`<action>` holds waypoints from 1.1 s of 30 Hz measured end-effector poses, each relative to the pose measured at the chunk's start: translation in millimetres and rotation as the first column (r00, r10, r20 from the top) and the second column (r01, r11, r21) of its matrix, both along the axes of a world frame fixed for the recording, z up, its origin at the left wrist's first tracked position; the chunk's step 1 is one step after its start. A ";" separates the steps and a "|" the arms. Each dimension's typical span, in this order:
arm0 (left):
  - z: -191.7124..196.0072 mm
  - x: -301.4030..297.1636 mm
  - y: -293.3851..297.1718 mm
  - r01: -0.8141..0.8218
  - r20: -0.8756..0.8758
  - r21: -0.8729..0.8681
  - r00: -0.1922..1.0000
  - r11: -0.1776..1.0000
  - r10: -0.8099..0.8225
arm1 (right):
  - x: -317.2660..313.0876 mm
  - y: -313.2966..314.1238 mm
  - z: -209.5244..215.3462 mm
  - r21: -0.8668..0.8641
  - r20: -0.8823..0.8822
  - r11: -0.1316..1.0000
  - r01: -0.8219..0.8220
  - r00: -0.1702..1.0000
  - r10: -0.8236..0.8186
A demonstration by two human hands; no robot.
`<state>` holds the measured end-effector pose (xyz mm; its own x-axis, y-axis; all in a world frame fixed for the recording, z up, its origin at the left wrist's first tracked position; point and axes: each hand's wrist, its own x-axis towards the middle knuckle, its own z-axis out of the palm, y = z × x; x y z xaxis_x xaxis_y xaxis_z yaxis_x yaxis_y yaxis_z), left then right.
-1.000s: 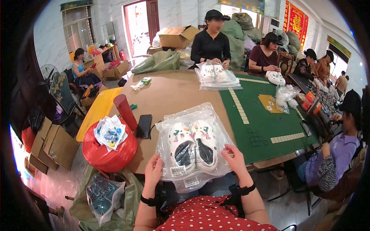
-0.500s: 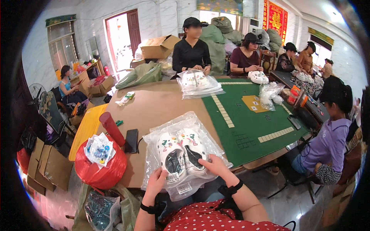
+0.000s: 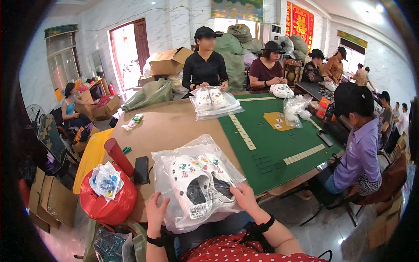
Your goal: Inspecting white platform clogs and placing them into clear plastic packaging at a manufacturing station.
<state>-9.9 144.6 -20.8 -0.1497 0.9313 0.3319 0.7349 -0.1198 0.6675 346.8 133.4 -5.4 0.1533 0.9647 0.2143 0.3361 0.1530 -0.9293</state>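
Observation:
A pair of white clogs [image 3: 185, 177] with colourful charms lies inside a clear plastic bag [image 3: 162, 163] at the table's near edge. A label with a barcode [image 3: 199, 210] shows near the bag's lower end. My right hand [image 3: 245, 198] grips the right side of the bagged clogs, its thumb on top and other fingers hidden underneath. At the bag's lower left edge, my left hand [image 3: 156, 209] has its thumb and fingers apart. Black bands circle both my wrists.
Left of the bag are a black phone [image 3: 141, 170], a dark red cylinder [image 3: 118, 156] and a red twine roll [image 3: 109, 205] with a packet on top. A green mat [image 3: 262, 144] covers the table's right. A co-worker opposite handles another bagged pair [image 3: 210, 99]; one in purple [image 3: 360, 148] sits right.
My left hand has let go of the bag's edge and spread its fingers. The bagged clogs have tilted, their label side now fuller in view. The whole view has swung slightly right.

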 end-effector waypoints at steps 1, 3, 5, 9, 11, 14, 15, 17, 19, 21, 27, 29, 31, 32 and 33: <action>-2.3 -5.5 -2.6 -0.067 -0.299 0.043 0.951 0.997 0.077 | -2.4 -5.2 10.2 -0.012 -0.038 0.999 -0.033 0.999 0.032; 16.5 10.0 -13.5 -0.119 -0.172 -0.066 0.979 0.991 0.106 | -3.6 -9.3 14.0 -0.029 -0.076 0.996 -0.084 0.994 0.082; 19.7 13.8 -20.0 -0.158 -0.149 -0.207 0.980 0.966 0.128 | -3.6 -12.9 9.6 -0.032 -0.068 0.998 -0.062 0.996 0.060; -6.9 11.7 -5.4 -0.065 0.042 -0.194 0.996 0.979 0.074 | -18.1 -25.9 20.5 -0.054 -0.202 0.990 -0.129 0.973 0.116; -23.6 11.3 6.8 0.123 0.514 -0.025 0.853 0.992 -0.093 | -25.5 -26.5 18.6 0.126 -0.054 0.982 -0.143 0.987 0.151; -66.2 -0.9 18.2 0.263 0.971 0.199 0.079 0.944 -0.226 | -38.6 -31.3 25.5 0.154 -0.075 0.966 -0.208 0.972 0.221; -91.1 -11.9 1.5 0.277 0.972 0.197 0.066 0.940 -0.224 | -35.9 -31.4 25.4 0.154 -0.076 0.968 -0.196 0.975 0.210; -87.6 -11.4 4.3 0.285 0.975 0.197 0.046 0.938 -0.218 | -36.8 -31.1 26.6 -0.044 -0.168 0.944 -0.326 0.934 0.315; -88.4 5.8 17.4 0.292 0.977 0.197 0.025 0.936 -0.213 | -38.8 -32.8 30.3 -0.031 -0.196 0.954 -0.298 0.938 0.287; -91.0 17.1 21.6 0.296 0.978 0.197 0.003 0.935 -0.207 | -41.1 -33.1 35.5 -0.010 -0.254 0.970 -0.242 0.939 0.232; -59.2 74.9 62.4 0.292 0.981 0.193 -0.068 0.937 -0.182 | -21.1 -2.3 52.7 0.105 -0.261 0.992 -0.069 0.961 0.094; -63.3 81.8 64.3 0.296 0.980 0.198 -0.089 0.935 -0.179 | -7.3 19.6 46.6 0.255 -0.088 0.966 -0.040 0.994 0.065; -62.3 87.6 73.6 0.226 0.956 0.213 0.152 0.951 -0.250 | -0.3 35.5 46.3 0.259 0.001 0.966 -0.018 1.000 0.019; -76.8 73.4 79.3 0.130 0.879 0.134 0.443 0.982 -0.179 | -2.0 42.5 45.7 0.262 0.085 0.965 -0.008 0.996 -0.015; -93.9 55.3 80.1 0.007 0.723 0.081 0.688 0.997 -0.063 | -6.5 48.9 42.5 0.266 0.085 0.964 -0.022 0.996 0.000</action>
<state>45.3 224.7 -114.8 -0.3379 0.9209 0.1943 0.0197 -0.1995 0.9797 340.2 182.4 37.1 0.1138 0.8725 0.4752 0.4077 0.3952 -0.8232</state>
